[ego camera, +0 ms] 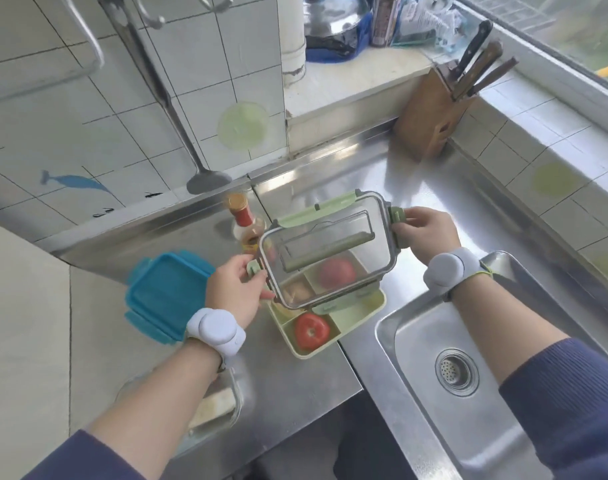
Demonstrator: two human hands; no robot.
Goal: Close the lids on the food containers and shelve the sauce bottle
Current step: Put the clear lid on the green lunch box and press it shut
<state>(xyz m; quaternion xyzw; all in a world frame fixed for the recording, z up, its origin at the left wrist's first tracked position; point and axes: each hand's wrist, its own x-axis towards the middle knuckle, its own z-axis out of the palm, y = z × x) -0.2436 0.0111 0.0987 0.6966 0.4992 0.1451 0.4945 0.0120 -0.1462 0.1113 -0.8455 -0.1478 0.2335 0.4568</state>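
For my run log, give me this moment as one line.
both hands: left hand, right hand hold clear lid | lid above green container, unlatched | sauce bottle unshelved

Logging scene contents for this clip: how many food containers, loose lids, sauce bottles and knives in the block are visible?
Food containers: 2, the blue container with its lid on, and the green container, open
Loose lids: 1, the clear lid, held by both hands
Sauce bottles: 1, the sauce bottle
Knives: 3, in the knife block
Total: 7

Both forearms were bare below pushed-up navy ribbed sleeves (pixel 569 403), and each wrist wore a pale grey band (pixel 216 329) with a round puck-like module on top.
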